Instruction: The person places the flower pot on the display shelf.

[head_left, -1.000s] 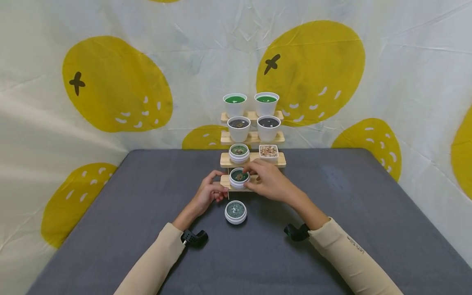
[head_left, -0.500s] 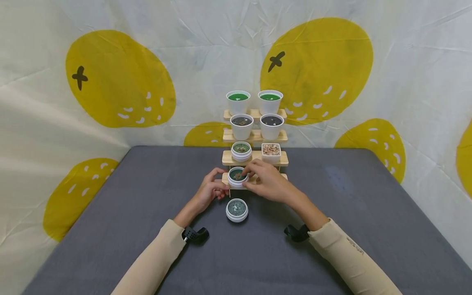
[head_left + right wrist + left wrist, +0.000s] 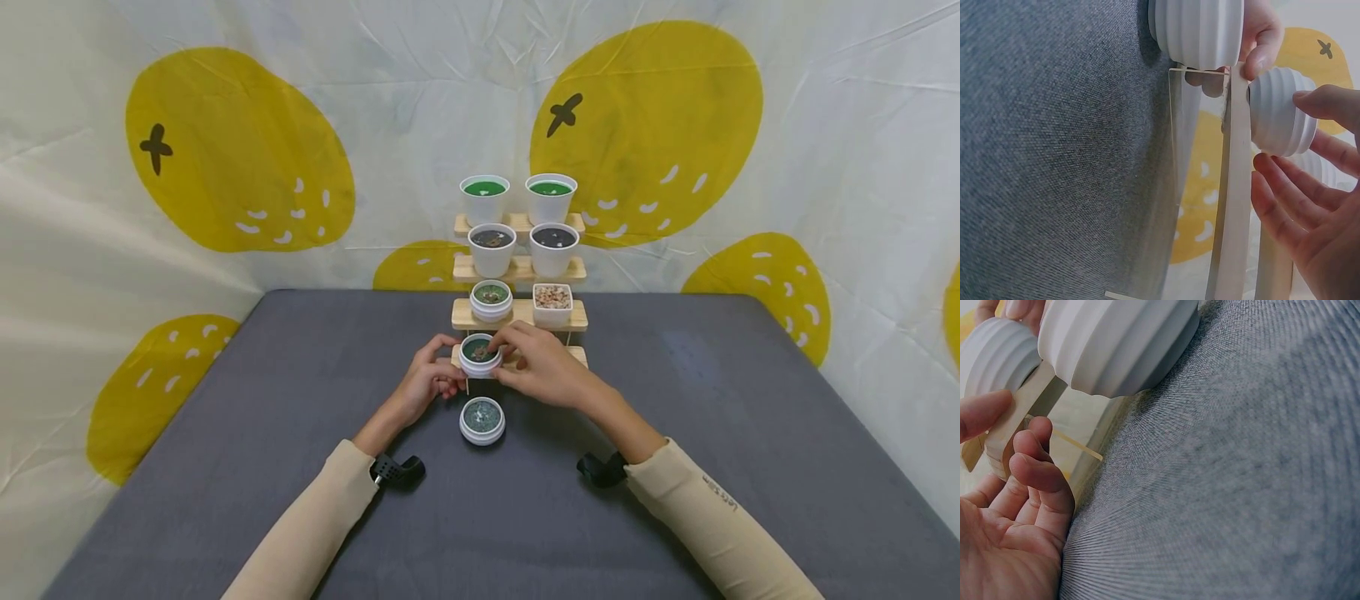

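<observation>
My right hand (image 3: 543, 364) pinches a white ribbed round pot (image 3: 1275, 115) near its rim, thumb on one side and fingers on the other. Dark green filling with brownish bits shows inside the pot. It sits at the left part of the lowest board of a stepped wooden stand (image 3: 1235, 187). My left hand (image 3: 1022, 519) grips that board's left end, thumb on top and fingers curled beneath. A second white ribbed pot (image 3: 482, 422), with grey-green speckled filling, stands on the table just in front of the stand.
Higher boards carry a ribbed pot (image 3: 491, 302), a square dish of pebbles (image 3: 552, 304), two cups with dark filling (image 3: 492, 250) and two with green filling (image 3: 484, 200). Clear panels (image 3: 1200, 125) support the boards. Behind the grey table (image 3: 675, 400) hangs a fruit-print cloth (image 3: 435, 108).
The pot in my right hand has slid a little left along the lowest board, toward my left hand. My left hand keeps its hold on the board's end. The head view has shifted slightly.
</observation>
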`<state>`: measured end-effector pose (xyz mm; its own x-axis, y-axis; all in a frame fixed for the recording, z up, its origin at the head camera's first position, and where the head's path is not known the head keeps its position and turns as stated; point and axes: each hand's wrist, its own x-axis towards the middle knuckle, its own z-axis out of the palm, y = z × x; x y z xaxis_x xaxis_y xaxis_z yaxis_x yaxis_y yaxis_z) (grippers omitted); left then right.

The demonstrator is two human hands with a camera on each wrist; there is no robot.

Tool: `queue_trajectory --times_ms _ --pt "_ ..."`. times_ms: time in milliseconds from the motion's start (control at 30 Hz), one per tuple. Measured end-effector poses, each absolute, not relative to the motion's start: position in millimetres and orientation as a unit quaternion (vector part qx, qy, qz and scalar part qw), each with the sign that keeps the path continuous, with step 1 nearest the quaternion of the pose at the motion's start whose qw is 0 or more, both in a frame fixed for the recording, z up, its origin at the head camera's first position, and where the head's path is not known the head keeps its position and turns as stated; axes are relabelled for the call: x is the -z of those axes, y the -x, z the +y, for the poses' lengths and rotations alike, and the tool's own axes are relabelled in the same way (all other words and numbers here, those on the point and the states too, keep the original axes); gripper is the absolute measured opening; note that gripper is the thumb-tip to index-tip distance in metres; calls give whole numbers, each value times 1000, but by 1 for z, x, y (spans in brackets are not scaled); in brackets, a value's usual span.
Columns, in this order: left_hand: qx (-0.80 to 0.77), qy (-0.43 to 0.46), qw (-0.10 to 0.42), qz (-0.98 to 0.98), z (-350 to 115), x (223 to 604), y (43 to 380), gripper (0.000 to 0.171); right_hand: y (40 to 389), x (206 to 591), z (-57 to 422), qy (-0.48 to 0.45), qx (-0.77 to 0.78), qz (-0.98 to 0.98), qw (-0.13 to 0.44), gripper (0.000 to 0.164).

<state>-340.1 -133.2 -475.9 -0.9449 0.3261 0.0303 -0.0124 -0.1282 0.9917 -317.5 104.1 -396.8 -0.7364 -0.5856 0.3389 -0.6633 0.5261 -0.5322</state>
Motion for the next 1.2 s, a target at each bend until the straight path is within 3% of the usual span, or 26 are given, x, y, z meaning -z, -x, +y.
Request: queue_trajectory --times_ms 433,1200 --pt "-739 -111 111 655 -132 473 337 43 319 396 107 -375 -367 -850 43 20" --pt "-737 -111 119 656 -131 471 336 43 323 395 113 -374 -358 -853 61 22"
